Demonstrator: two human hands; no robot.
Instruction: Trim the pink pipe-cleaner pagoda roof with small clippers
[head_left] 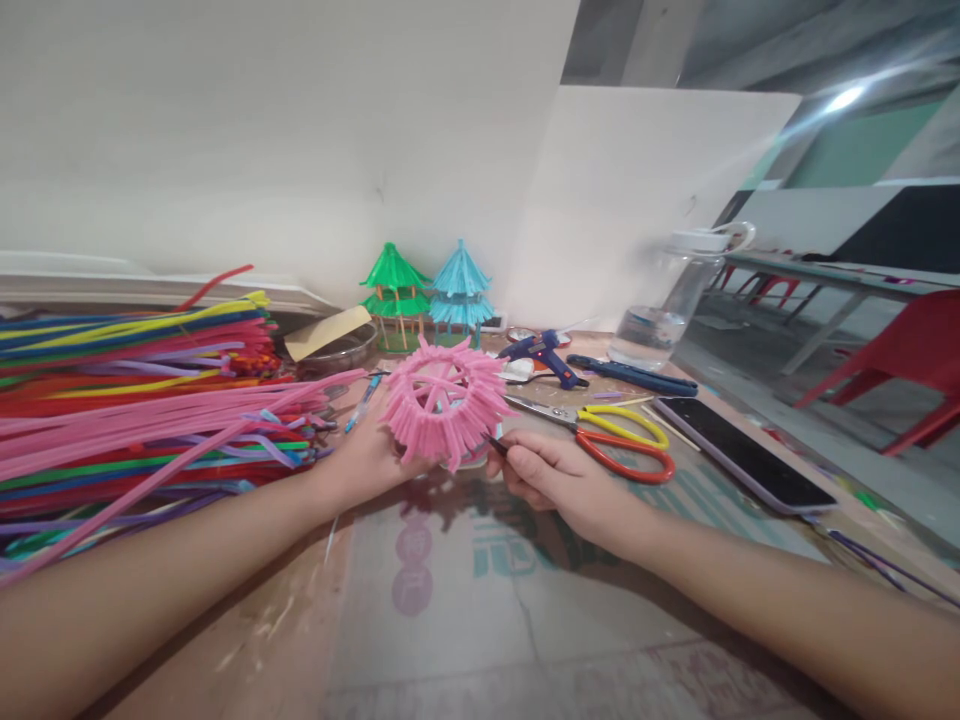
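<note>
A round pink pipe-cleaner frame [409,420], with short strips fringed about a ring and crossed spokes in its middle, is held over the table. My left hand [370,452] is closed on it from the left and below, its fingers mostly hidden behind the pink strips. At the frame's right edge, my right hand [541,472] pinches a thin dark pointed tool [495,446]. The tool's tip reaches the fringe; whether it touches, I cannot tell. Behind stand a green pipe-cleaner pavilion [395,290] and a blue one [460,288].
Bundles of coloured pipe cleaners [150,400] lie at left, near a metal bowl [341,350]. To the right are scissors [626,450], a blue glue gun [546,350], dark-blue-handled pliers [634,375], a phone [739,452] and a water bottle [660,305]. A pale wall [285,130] rises behind.
</note>
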